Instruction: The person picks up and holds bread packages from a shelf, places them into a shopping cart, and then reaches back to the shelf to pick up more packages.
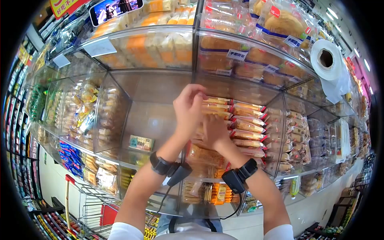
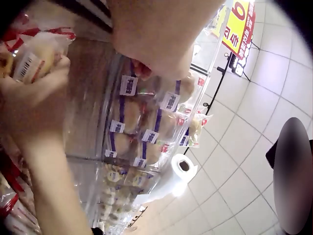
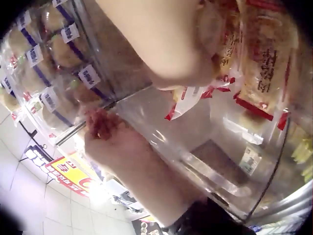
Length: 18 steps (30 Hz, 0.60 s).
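My right hand (image 1: pixel 214 130) grips a packaged bread (image 2: pixel 36 63) in a clear wrapper with red ends and a white label, in the bin. In the left wrist view, this hand's thumb lies along the wrapper. In the head view my left hand (image 1: pixel 187 106) is raised just left of and beyond the right hand, its fingers loosely bent. Nothing shows in that left hand (image 3: pixel 115 139) in the right wrist view. Rows of similar packaged breads (image 1: pixel 248 125) lie to the right, and larger bread packs (image 1: pixel 206 154) lie nearer the body.
Clear dividers (image 1: pixel 195 44) separate the bins. Round wrapped breads (image 1: pixel 284 26) and white-and-orange packs (image 1: pixel 160 44) fill the upper tier. A phone (image 1: pixel 116 11) stands at the top left, a bag roll (image 1: pixel 325 58) at the right, and a shopping cart (image 1: pixel 94 200) at the lower left.
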### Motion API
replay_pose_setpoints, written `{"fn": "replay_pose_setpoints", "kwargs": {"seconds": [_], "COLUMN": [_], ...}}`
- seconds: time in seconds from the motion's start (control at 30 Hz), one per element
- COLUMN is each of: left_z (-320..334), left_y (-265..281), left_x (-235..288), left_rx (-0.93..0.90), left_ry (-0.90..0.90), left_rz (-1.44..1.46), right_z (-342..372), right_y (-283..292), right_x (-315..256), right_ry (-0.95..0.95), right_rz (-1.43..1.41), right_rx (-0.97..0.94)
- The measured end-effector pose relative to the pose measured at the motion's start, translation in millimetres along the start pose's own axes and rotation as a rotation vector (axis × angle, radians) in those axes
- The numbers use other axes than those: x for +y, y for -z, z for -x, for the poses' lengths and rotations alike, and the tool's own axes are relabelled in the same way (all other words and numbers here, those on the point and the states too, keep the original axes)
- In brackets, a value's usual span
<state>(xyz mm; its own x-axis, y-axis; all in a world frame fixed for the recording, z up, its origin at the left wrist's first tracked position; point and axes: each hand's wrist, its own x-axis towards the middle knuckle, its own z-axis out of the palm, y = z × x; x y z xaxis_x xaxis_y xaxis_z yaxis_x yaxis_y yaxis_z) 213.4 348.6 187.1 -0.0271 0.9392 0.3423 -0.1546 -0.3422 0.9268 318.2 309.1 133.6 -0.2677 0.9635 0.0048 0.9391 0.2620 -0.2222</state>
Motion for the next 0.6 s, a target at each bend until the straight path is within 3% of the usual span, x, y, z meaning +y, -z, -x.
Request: {"fn": "replay_pose_setpoints", "kwargs": {"seconds": [0.03, 0.13, 0.17, 0.23, 0.33, 0.5, 0.6], "left_z": [-1, -5, -6, -8, 0, 5, 3], "left_y": [2, 5, 5, 2, -7, -7, -5], "left_x": [1, 3, 4, 2, 0, 3, -2], "left_rx": [0.006, 0.041, 0.054, -0.003, -0.174, -0.526, -0.521], "left_ry": [0.028, 0.012, -0.009, 0.047, 0.13, 0.444, 0.404], "left_rz": [0.03, 0.11, 0.135, 0.228, 0.175, 0.205, 0.196], "right_z": [-2, -1, -4, -6, 0, 4, 3], "right_y": [7, 37, 38, 40, 55, 54, 56], "right_x": [1, 8, 20, 37, 28, 24, 26], "right_ry": [-0.011, -0.206, -0.165, -0.084, -0.214, -0.279, -0.297], "right_rz": [0.006, -0.392, -0.601, -1.017, -1.483, -1.695, -1.78], "right_rx": [-0.035, 0.113, 0.161, 0.258, 0.329, 0.37, 0.358]}}
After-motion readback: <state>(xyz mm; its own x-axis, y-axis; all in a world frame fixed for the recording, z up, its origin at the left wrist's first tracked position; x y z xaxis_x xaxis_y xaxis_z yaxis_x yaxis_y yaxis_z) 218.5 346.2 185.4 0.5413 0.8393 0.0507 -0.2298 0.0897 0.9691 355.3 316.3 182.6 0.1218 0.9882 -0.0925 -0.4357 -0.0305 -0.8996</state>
